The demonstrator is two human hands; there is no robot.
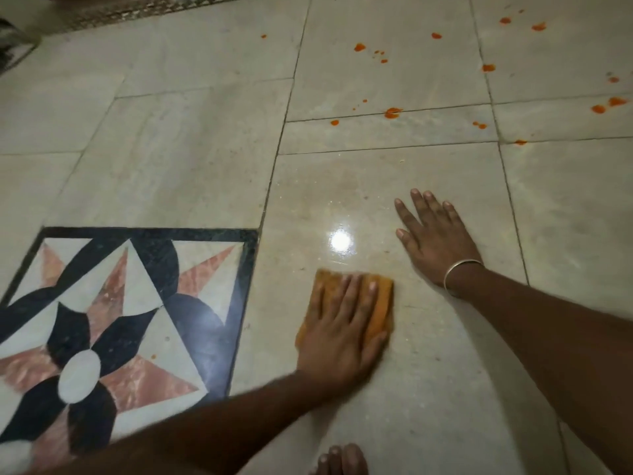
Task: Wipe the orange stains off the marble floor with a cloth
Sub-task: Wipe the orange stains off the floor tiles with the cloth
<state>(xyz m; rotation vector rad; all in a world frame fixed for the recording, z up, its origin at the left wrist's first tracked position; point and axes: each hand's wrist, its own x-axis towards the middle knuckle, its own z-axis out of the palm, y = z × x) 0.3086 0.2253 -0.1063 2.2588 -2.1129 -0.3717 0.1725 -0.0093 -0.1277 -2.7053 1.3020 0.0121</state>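
Note:
An orange cloth (382, 305) lies flat on the pale marble floor (191, 156) near the middle of the view. My left hand (339, 337) presses down on it with straight, spread fingers. My right hand (435, 240), with a metal bangle at the wrist, rests flat on the bare floor just right of and beyond the cloth, holding nothing. Several orange stains (392, 112) dot the tiles at the upper right, well beyond both hands. One tiny orange speck (153, 355) sits on the inlay at the left.
A black, pink and white star-patterned inlay (113, 313) fills the lower left. A bare foot (339, 461) shows at the bottom edge. A patterned border strip (137, 10) runs along the top left. A light glare (340, 241) shines between the hands.

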